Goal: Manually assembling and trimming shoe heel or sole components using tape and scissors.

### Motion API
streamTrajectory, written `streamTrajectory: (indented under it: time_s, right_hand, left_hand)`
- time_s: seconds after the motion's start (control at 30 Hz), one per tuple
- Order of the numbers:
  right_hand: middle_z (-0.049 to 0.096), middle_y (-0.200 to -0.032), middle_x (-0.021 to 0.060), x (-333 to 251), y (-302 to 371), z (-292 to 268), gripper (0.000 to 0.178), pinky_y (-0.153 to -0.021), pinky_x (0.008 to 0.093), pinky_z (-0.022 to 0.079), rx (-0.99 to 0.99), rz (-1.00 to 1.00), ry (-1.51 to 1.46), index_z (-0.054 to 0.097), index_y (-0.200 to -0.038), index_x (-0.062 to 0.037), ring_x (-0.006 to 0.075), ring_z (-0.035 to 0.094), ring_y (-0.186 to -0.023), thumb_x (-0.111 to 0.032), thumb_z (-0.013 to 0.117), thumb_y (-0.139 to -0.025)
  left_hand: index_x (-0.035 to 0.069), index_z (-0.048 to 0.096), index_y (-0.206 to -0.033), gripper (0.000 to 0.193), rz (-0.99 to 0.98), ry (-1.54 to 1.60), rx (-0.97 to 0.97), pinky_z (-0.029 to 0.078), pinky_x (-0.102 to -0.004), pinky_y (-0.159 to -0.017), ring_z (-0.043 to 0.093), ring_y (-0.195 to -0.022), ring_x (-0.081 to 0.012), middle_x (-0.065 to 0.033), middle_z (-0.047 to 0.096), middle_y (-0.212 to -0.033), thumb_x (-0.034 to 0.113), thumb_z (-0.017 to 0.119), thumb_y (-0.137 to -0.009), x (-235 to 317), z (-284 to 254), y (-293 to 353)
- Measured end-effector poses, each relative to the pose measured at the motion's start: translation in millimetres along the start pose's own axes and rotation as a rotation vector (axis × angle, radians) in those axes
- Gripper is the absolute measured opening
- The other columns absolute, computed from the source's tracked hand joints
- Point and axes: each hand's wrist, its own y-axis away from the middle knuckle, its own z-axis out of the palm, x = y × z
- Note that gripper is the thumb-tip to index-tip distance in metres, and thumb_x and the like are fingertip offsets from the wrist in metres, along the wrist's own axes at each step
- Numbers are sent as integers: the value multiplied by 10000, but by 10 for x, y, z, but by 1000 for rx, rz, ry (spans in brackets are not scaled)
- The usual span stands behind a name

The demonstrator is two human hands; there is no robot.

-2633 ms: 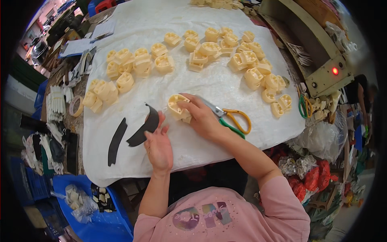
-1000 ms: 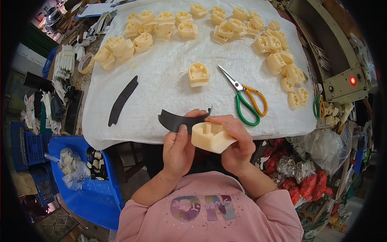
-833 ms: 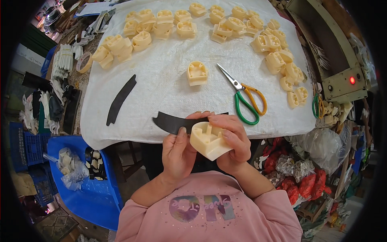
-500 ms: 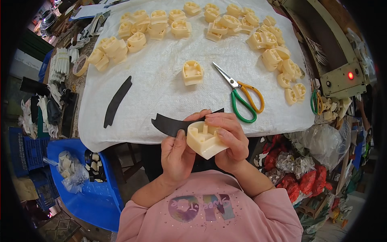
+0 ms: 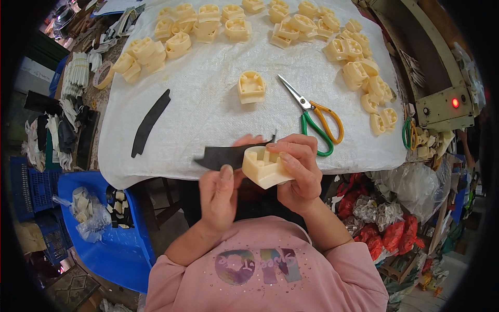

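Observation:
A cream-coloured hollow plastic piece (image 5: 267,172) is held by my right hand (image 5: 301,169), its fingers over the right wall and the open side up. Along the far side of that piece runs a curved black strip (image 5: 223,156), its left end free and blurred. My left hand (image 5: 218,195) has its thumb at the near edge of the strip and fingertips showing behind it, so the strip is between them. Another cream piece (image 5: 252,87) stands alone beyond my hands. Scissors (image 5: 314,117) with one green and one yellow handle lie to the right, and a second black strip (image 5: 150,124) lies to the left.
Several cream pieces (image 5: 236,29) line the far and right sides of the white-covered table (image 5: 192,104). At right is a metal box (image 5: 444,106) with a red light. A blue chair (image 5: 112,249) holding bagged pieces is at lower left; red bags (image 5: 395,231) are at lower right.
The black strip's left part has swung and its right end now stands up behind the piece. My left thumb has slid left and down. The view has shifted slightly.

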Motion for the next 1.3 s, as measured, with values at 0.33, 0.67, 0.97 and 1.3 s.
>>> streamTrajectory:
  time_s: [0.33,0.67,0.97,1.3]
  right_hand:
    - [509,-888,30,-247,-152,-223,339,-881,503,241,-438,65,508,617,-936,-188,249,482,-938,-116,677,-610]
    - [475,-850,62,-266,-169,-261,325,-886,515,238,-511,150,581,587,-900,-158,274,478,-924,-101,677,-592]
    - [500,-869,70,-113,-87,-243,330,-881,515,250,-435,97,521,581,-932,-153,276,482,-915,-100,669,-619]
    - [519,-894,13,7,-59,-325,357,-861,443,267,-387,113,212,625,-938,-162,241,468,-915,-28,663,-609]
  left_hand:
    - [-100,548,-1161,338,-32,-375,92,487,-264,-854,591,-931,-138,-136,619,-1064,153,410,-985,23,-131,-25]
    - [-83,501,-1240,360,-87,-355,89,464,-276,-892,562,-992,-134,-132,595,-1135,153,392,-991,-65,-20,-23]
    - [-39,428,-1322,404,-36,-1105,-46,477,-345,-902,551,-1095,-215,-158,533,-1237,154,395,-969,34,81,-1]
    - [-40,217,-1410,677,-478,120,-310,400,-404,-966,495,-1144,-260,-191,456,-1285,341,470,-911,-138,-329,-186]
